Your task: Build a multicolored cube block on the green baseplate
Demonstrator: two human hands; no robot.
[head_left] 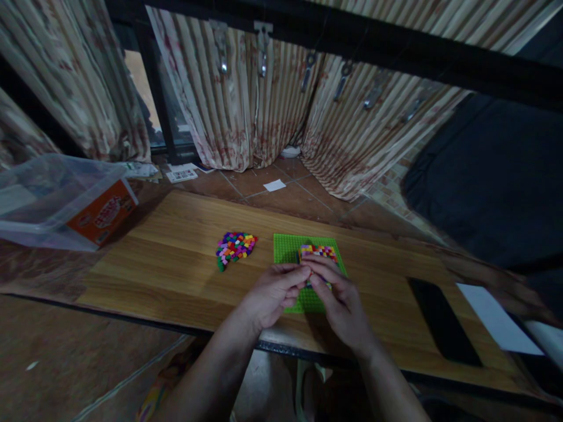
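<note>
My left hand and my right hand meet above the green studded baseplate, both closed in a pinch. Between their fingertips shows a small red toy brick, partly hidden by the fingers. Just behind the hands, a block of multicoloured toy bricks stands on the baseplate; my fingers cover its near part. To the left, a loose pile of small bricks in many colours lies on the wooden tabletop.
A clear plastic box with an orange label stands at the far left. On the right lie a black flat object and a white sheet. Striped curtains hang behind the table, and a paper lies beyond its back edge.
</note>
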